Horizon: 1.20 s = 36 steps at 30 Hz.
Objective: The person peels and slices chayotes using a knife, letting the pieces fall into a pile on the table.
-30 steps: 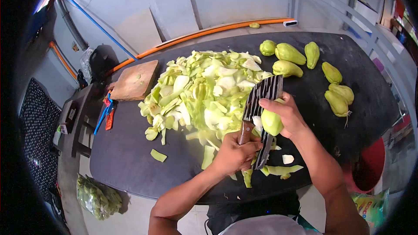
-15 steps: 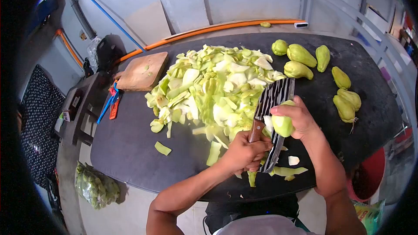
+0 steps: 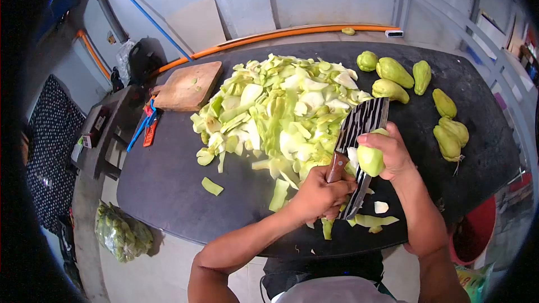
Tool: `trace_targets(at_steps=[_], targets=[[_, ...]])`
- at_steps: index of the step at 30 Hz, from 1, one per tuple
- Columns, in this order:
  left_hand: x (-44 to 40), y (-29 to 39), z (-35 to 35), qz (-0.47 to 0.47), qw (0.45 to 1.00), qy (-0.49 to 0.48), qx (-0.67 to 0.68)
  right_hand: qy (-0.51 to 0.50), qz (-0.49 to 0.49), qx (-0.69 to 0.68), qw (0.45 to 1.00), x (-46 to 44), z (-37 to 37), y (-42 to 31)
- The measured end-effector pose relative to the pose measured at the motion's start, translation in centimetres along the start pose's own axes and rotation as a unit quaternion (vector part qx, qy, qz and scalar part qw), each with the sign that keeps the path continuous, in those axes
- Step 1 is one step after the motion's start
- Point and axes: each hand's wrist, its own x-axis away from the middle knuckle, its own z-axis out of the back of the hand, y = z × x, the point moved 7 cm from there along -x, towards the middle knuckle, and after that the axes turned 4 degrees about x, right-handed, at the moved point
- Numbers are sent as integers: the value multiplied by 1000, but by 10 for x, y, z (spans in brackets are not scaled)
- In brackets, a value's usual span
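Observation:
My left hand (image 3: 330, 193) is closed around the brown wooden handle of a cleaver (image 3: 365, 119). Its broad blade carries black and pale stripes and points up and away. In my right hand (image 3: 393, 154) is a pale green chayote (image 3: 370, 161), apparently peeled at least in part, held up against the blade. A small whitish piece shows between blade and chayote; its attachment is unclear. Beyond the cleaver lies a large heap of chayote peels and slices (image 3: 286, 106). Loose strips of peel (image 3: 373, 221) lie on the table under my hands.
Several whole chayotes (image 3: 394, 72) rest on the right side of the dark table (image 3: 168, 202). A wooden cutting board (image 3: 188, 87) and a blue-and-red tool (image 3: 149, 126) are at the left. A red bucket (image 3: 474, 230) and a bag of green produce (image 3: 120, 233) stand on the floor.
The whole view has shifted slightly, with most things a little further right. Both hands keep their grips on the cleaver and the chayote, in nearly the same pose.

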Motion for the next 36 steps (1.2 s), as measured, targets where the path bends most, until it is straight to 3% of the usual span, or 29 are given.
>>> trace_targets(at_steps=[10, 15, 18, 19, 22, 26, 27, 30, 33, 35, 36], targets=[[2, 1, -4, -31, 999, 34, -8, 33, 63, -98, 993, -3, 0, 7], [-3, -2, 2, -3, 1000, 10, -15, 9, 8, -49, 999, -1, 2, 10], [1, 3, -6, -14, 999, 36, -13, 42, 34, -140, 989, 2, -5, 9], [-1, -1, -4, 3, 1000, 18, 6, 51, 5, -62, 997, 4, -3, 9], [-7, -9, 3, 23, 999, 25, -3, 41, -25, -36, 998, 0, -2, 20], [-7, 0, 0, 8, 999, 37, -27, 128, -19, -84, 988, -6, 1, 30], [-7, 10, -2, -32, 997, 45, -52, 90, 23, -85, 992, -12, -3, 22], [-6, 36, -2, -151, 978, 60, -131, 111, 65, -161, 979, -9, -6, 9], [-17, 52, 4, -216, 934, 105, -265, 88, 127, -85, 984, -5, -11, -4], [-21, 62, -5, -296, 879, 136, -350, 84, 109, -84, 987, -10, -5, 4], [-25, 65, -9, -296, 877, 130, -356, 104, 94, -85, 987, -13, 1, 12]])
